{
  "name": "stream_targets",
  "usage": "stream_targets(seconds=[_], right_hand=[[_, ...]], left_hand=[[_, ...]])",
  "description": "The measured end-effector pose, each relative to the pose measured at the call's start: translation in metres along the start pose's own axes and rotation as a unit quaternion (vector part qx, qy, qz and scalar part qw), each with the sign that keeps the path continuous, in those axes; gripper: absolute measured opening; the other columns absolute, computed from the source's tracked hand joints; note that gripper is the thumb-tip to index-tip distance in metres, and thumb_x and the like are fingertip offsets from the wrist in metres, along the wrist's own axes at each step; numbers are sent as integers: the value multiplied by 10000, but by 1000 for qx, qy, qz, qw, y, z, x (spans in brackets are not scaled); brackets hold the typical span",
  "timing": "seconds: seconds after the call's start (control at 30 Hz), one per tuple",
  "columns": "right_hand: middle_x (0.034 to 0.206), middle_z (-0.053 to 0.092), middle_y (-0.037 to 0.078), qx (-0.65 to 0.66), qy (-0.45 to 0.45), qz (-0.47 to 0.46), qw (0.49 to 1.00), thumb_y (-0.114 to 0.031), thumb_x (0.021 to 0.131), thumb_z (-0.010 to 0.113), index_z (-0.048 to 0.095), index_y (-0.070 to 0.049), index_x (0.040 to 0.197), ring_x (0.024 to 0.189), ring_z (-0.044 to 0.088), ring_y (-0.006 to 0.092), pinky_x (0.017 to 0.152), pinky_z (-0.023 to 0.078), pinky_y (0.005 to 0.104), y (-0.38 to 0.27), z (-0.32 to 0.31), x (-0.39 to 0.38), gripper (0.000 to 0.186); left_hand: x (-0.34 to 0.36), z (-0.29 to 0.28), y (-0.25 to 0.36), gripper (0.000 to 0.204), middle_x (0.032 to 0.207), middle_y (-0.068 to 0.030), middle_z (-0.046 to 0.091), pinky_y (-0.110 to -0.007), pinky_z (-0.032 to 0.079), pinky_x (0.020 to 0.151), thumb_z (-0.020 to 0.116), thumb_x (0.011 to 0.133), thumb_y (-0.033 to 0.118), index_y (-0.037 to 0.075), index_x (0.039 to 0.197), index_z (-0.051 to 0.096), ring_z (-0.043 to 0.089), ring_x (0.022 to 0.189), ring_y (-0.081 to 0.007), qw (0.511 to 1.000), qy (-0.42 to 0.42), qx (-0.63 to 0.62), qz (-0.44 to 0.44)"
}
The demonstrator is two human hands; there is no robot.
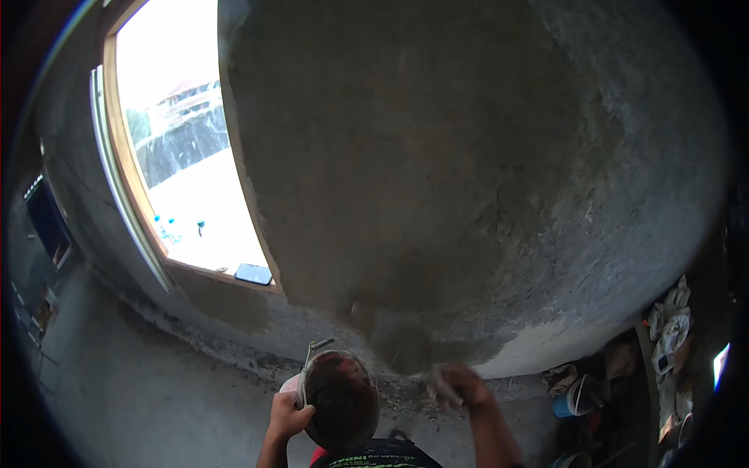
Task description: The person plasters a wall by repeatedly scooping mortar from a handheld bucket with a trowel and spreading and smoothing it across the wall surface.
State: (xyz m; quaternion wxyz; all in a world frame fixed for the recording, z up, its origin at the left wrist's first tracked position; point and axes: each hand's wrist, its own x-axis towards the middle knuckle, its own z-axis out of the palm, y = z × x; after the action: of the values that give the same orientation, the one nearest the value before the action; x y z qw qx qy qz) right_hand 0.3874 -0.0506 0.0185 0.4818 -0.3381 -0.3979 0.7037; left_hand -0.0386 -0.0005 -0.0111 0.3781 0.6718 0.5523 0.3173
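My left hand [290,415] is closed on the left rim of a round bucket [343,365], its thumb lying over the edge. The bucket has a wire handle with a short grip [321,343], a reddish stain on the inner wall and dark contents I cannot make out. To the right of it, my right hand [468,384] is blurred and closed around a greyish object [441,388] whose kind does not show. That hand is near the foot of a grey plastered wall [413,156]. A large, darker, damp-looking area covers the middle of the wall and narrows downward.
A wood-framed window opening [131,164] is at the left, with a phone [253,274] on its sill and small bottles [165,226] beyond. Crumbled debris [234,360] lines the wall's foot. At the right are a blue bucket [563,404] and pale bags [672,335].
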Motion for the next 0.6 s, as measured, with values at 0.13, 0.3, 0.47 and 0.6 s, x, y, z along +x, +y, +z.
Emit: stream_targets(seconds=[0.13,0.3,0.47,0.6], right_hand=[[890,695,198,-58,-2,-157,986,-435,954,674,595,115,1226,624,662,210,491,508,298,-124,29,25,619],[981,626,185,28,-52,-254,965,-439,975,639,483,104,1375,608,614,189,463,479,284,-215,64,54,692],[993,608,171,18,8,-285,958,-426,988,617,465,92,1413,611,595,171,458,464,275,-243,81,62,688],[1010,620,159,-125,94,-413,897,-297,998,616,477,74,1429,648,608,178,480,472,277,-246,95,72,586]], left_hand=[[-5,20,-3,242,637,-136,648,-351,552,645,676,684,139,-25,855,727,684,631,-171,999,32,-23,-2],[-3,25,7,246,689,13,647,-278,508,604,635,698,51,-51,904,722,575,653,-58,992,66,-98,36],[14,6,-2,190,661,12,635,-281,491,565,637,702,66,-72,805,717,571,607,-69,991,80,-110,-16],[32,-11,-27,169,656,17,636,-281,477,533,634,703,66,-65,773,715,576,574,-81,988,87,-123,-14]])
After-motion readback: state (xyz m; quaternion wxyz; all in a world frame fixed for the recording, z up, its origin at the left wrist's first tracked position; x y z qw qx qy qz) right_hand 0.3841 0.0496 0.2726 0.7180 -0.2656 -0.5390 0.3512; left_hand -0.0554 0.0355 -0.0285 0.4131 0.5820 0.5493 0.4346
